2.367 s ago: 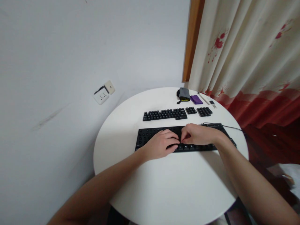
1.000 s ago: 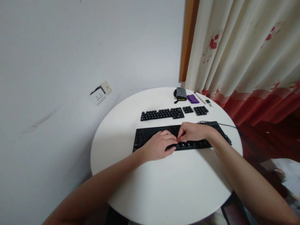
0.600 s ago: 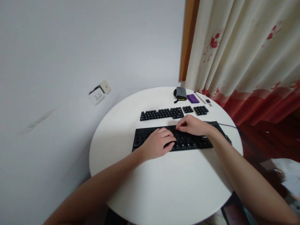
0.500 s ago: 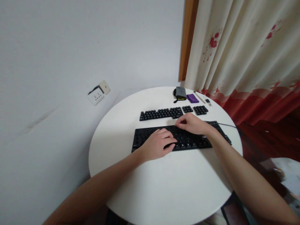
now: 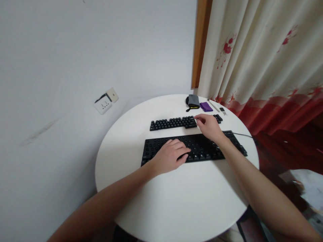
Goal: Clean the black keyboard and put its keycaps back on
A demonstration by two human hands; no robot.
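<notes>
A black keyboard (image 5: 214,148) lies across the round white table (image 5: 176,198). My left hand (image 5: 169,156) rests on its middle with the fingers loosely bent, gripping nothing. Behind the keyboard, loose black keycaps (image 5: 171,123) are laid out in rows like a second keyboard. My right hand (image 5: 208,125) reaches over the keyboard to the right end of those rows. Its fingertips are drawn together in a pinch beside a small block of keycaps (image 5: 218,117). What the pinch holds is hidden.
At the table's far edge lie a grey pouch (image 5: 193,101), a purple cloth (image 5: 206,107), a thin stick (image 5: 213,105) and a small dark piece (image 5: 222,110). The keyboard's cable (image 5: 242,135) runs off right. A curtain (image 5: 252,67) hangs right; a wall socket (image 5: 103,106) is left.
My right hand left the spot on the keyboard where it pinched beside my left hand and moved up and away to the keycap rows. My left hand stayed put.
</notes>
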